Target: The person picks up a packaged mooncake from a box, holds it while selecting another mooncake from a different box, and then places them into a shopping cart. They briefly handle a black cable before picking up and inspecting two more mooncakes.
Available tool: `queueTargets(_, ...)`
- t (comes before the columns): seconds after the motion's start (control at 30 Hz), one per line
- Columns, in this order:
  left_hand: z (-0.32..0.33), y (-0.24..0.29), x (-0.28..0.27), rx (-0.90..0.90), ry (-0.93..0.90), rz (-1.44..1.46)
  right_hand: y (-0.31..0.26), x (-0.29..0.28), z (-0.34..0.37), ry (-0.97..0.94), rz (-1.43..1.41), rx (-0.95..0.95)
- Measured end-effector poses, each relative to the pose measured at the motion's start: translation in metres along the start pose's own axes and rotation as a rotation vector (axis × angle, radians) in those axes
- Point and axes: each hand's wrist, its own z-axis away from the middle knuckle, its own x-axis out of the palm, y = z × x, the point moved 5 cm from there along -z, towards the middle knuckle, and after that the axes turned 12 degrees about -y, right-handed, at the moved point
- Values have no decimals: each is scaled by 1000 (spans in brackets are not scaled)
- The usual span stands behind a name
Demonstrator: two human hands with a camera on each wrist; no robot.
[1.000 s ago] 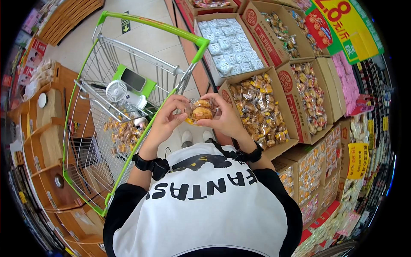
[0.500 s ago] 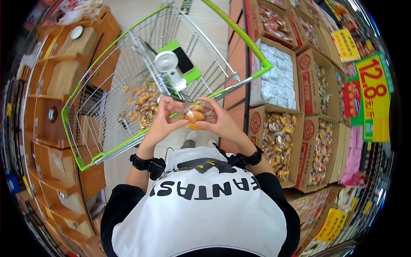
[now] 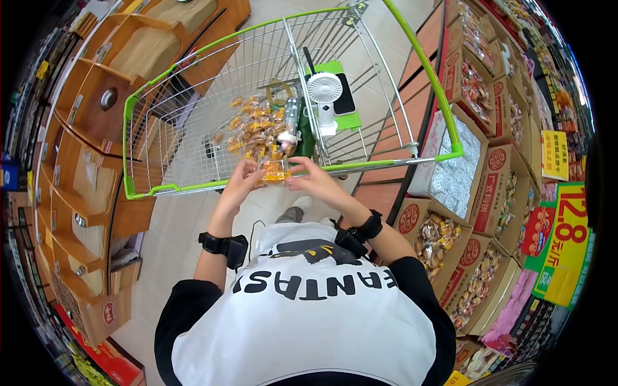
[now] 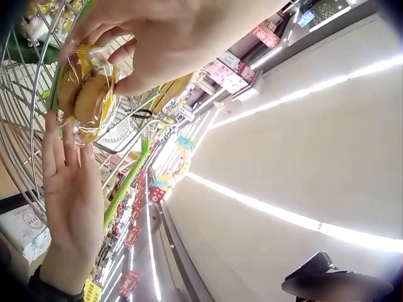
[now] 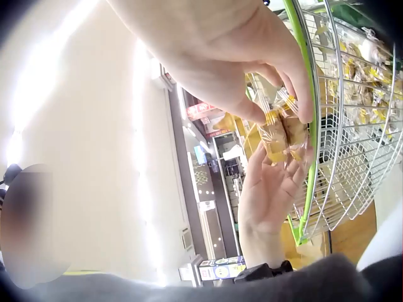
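In the head view, a clear-wrapped packet of round golden pastries [image 3: 273, 171] is held between both hands at the cart's near rim. My left hand [image 3: 237, 190] pinches its left end with thumb and fingers. The right hand [image 3: 320, 185] grips the opposite end. Through the film, the left wrist view shows the brown pastries [image 4: 90, 97] side by side, with yellow print on the wrapper. Beyond the packet, more wrapped pastries [image 3: 257, 125] lie in a heap inside the shopping cart [image 3: 193, 183], which has green trim and a wire basket.
A white handheld fan [image 3: 325, 96] and a dark phone [image 3: 345, 93] lie on the cart's green flap [image 3: 351, 121]. Cartons of wrapped goods [image 3: 438, 235] line the right side, with a yellow price sign [image 3: 566, 248]. Wooden display shelves [image 3: 96, 135] stand at the left.
The view has turned, so the cart now stretches across in front of me and its pastry heap lies just past my hands. Both hands keep hold of the packet, now tilted differently.
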Motion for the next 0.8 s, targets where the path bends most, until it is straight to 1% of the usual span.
queueTargets(0.07,-1,-7,-10,-4,50,-44,6,1,-11,-9,5,25)
queueTargets(0.13,0,-13,-16,-61,65,-12,13,1,-23,-15,-68,45)
queueTargets(0.27,-6,-7,-23,-64,97,57,4,0,-39,-36,-70,32)
queueTargets(0.33,-9,11,-29,30,138,12,-10,-2,-47,-13,40,-106)
queueTargets(0.37,-7,29,-26,41,181,-26,-29,3,-45,-72,93,-201)
queueTargets(0.4,-10,34,-27,32,178,-27,-39,4,-43,-67,85,-196)
queueTargets(0.47,-13,49,-34,306,256,165,-57,9,-38,-121,2,-314)
queueTargets(0.5,-17,50,-35,291,249,161,-59,7,-36,-109,-11,-311)
queueTargets(0.57,-18,50,-44,177,424,-6,-59,3,-30,-133,150,-271)
queueTargets(0.6,-22,45,-45,168,406,-15,-59,-4,-26,-114,141,-273)
queueTargets(0.67,-28,37,-47,139,391,-167,-53,-8,-13,-246,439,-182)
queueTargets(0.7,-30,33,-46,131,366,-176,-50,-9,-1,-279,306,-169)
queueTargets(0.73,-33,31,-39,119,240,-125,-53,-13,13,-250,296,-170)
queueTargets(0.77,-36,29,-28,104,114,-74,-55,-13,27,-288,320,-127)
queueTargets(0.8,-38,31,-20,93,85,-83,-53,-14,40,-327,343,-84)
